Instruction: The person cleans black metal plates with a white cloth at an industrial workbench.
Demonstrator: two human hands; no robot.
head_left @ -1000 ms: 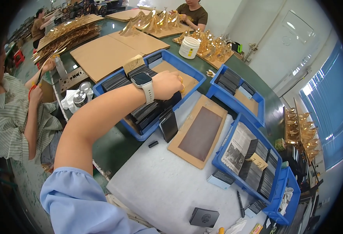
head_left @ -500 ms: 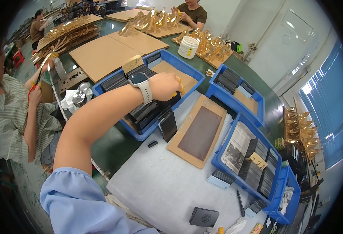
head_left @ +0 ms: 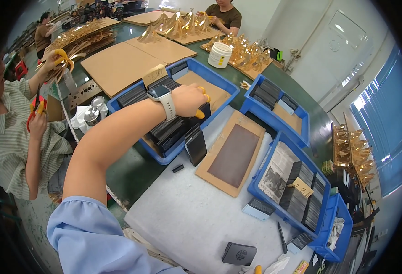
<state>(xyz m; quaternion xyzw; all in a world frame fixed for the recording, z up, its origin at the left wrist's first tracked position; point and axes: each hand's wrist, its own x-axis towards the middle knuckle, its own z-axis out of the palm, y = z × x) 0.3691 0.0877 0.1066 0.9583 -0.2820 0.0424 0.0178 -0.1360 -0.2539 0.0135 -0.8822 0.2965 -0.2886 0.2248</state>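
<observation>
My left hand (head_left: 188, 101), with yellow finger cots and a pale watch (head_left: 165, 100) on the wrist, reaches over the large blue bin (head_left: 164, 160). Its fingers are spread apart, the thumb low against a black flat piece (head_left: 205, 111) near the bin's right side. Rows of thin black pieces (head_left: 166, 133) stand on edge there, partly hidden by my arm. Just outside the bin, a black case (head_left: 195, 147) stands upright. Of my right hand, only a yellow-capped fingertip (head_left: 258, 270) seems to show at the lower edge, near a black embossed case (head_left: 239, 254).
A brown board (head_left: 230, 153) lies on the white work surface. Two more blue bins (head_left: 297, 132) (head_left: 255, 185) with black pieces stand to the right, near a pen (head_left: 282, 237). A co-worker (head_left: 23, 128) at left holds scissors (head_left: 35, 109). Golden ornaments (head_left: 242, 55) stand behind.
My left hand has shifted slightly left, and its thumb and fingers have spread wider. The co-worker at left has raised one hand.
</observation>
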